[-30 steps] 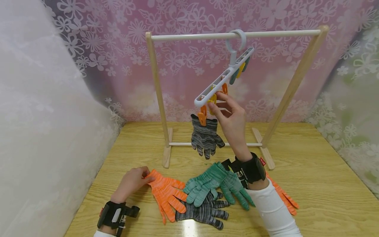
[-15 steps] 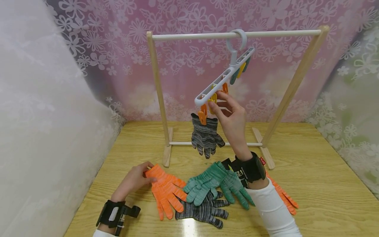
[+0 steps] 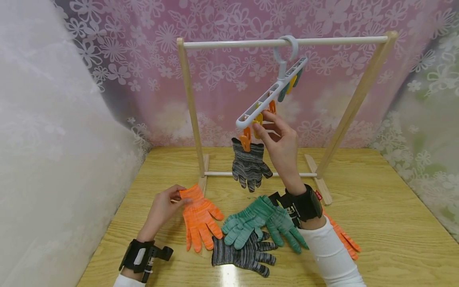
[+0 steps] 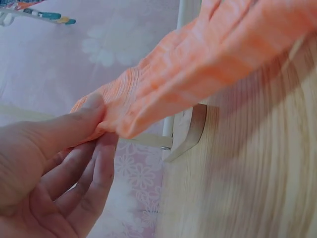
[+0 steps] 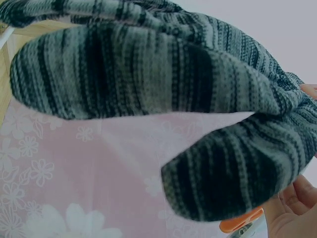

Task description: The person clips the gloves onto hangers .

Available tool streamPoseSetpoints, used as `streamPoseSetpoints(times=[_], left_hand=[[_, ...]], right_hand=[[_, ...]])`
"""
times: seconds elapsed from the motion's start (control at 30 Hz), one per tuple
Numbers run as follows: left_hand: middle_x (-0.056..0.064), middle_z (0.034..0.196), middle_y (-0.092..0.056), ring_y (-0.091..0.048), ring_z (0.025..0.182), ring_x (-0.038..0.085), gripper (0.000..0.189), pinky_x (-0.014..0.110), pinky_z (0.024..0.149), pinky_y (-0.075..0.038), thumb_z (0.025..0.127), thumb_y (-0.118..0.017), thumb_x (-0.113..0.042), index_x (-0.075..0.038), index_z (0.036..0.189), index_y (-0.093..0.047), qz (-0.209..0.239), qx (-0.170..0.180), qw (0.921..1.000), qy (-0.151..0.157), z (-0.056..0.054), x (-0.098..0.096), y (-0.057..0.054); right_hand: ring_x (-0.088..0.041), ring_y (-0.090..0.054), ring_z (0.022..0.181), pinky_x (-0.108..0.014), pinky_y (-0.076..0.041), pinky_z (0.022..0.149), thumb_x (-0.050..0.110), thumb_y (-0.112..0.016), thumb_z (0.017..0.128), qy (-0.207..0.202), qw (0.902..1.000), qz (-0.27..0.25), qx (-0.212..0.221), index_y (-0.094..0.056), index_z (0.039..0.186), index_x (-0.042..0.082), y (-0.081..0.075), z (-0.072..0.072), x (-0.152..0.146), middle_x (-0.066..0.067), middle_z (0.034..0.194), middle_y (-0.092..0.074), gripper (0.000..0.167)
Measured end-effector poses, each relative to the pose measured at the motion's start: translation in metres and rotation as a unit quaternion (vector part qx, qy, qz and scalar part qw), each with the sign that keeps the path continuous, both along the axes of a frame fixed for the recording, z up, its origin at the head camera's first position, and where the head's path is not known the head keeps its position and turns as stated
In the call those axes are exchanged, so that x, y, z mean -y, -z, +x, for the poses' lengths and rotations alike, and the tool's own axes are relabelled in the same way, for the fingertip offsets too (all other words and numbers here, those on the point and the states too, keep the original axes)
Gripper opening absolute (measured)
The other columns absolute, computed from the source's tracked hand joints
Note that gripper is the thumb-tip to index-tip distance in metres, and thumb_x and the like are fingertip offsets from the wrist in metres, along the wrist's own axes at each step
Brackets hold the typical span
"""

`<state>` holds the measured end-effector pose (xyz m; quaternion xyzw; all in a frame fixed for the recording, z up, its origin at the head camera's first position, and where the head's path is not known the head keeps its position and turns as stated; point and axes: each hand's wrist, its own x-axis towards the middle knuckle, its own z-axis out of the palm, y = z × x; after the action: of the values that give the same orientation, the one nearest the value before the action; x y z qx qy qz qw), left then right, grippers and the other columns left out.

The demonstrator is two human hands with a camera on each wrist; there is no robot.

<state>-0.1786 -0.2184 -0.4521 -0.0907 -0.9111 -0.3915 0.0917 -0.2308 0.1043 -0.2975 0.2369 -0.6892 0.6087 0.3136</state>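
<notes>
Probably pegging: right hand (image 3: 282,146) pinches yellow clip (image 3: 259,118) under hanger (image 3: 280,85), left hand (image 3: 164,206) orange glove (image 3: 201,219) below it; lift likely needed.

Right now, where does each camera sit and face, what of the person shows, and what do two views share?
Head: worn on the head, facing forward and down at the table and rack; left hand, right hand, white sleeves show.
Left wrist: worn there, facing the orange glove which that hand pinches; part of the hand shows.
Right wrist: worn there, facing the hanging striped glove close up; part of the hand shows at the right edge.
Shared: the head and left wrist views both show the orange glove.
</notes>
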Motion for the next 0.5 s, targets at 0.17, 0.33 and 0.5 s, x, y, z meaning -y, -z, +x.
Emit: streamPoseSetpoints(times=[0.17, 0.33, 0.5], left_hand=[[0.007, 0.089, -0.076, -0.073, 0.083, 0.023, 0.033, 0.038, 0.075, -0.062, 0.088, -0.081, -0.017, -0.005, 0.116, -0.07, 0.033, -0.034, 0.9988, -0.013, -0.004, -0.005, -0.005], [0.007, 0.088, -0.076, -0.073, 0.079, 0.022, 0.033, 0.037, 0.074, -0.062, 0.088, -0.08, -0.015, -0.005, 0.118, -0.069, 0.06, -0.065, 0.996, -0.009, -0.009, -0.011, -0.014], [0.008, 0.09, -0.074, -0.073, 0.081, 0.022, 0.028, 0.031, 0.072, -0.061, 0.088, -0.08, -0.016, -0.004, 0.112, -0.072, 0.074, -0.079, 0.9941, -0.002, -0.014, -0.018, -0.019]], right_hand=[[-0.006, -0.069, 0.095, -0.02, -0.059, 0.081, 0.003, -0.07, 0.096, -0.002, 1.0, 0.001, 0.003, -0.064, 0.133, -0.002, 0.0, 0.001, -0.001, -0.019, 0.121, -0.068, 0.038], [-0.005, -0.069, 0.096, -0.02, -0.059, 0.082, 0.003, -0.07, 0.095, 0.002, 1.0, 0.004, 0.005, -0.065, 0.133, -0.002, -0.001, 0.001, -0.001, -0.016, 0.126, -0.067, 0.039], [-0.004, -0.069, 0.097, -0.022, -0.059, 0.083, 0.003, -0.071, 0.094, -0.001, 1.0, 0.004, 0.007, -0.065, 0.133, -0.001, -0.002, 0.002, -0.001, -0.017, 0.129, -0.066, 0.039]])
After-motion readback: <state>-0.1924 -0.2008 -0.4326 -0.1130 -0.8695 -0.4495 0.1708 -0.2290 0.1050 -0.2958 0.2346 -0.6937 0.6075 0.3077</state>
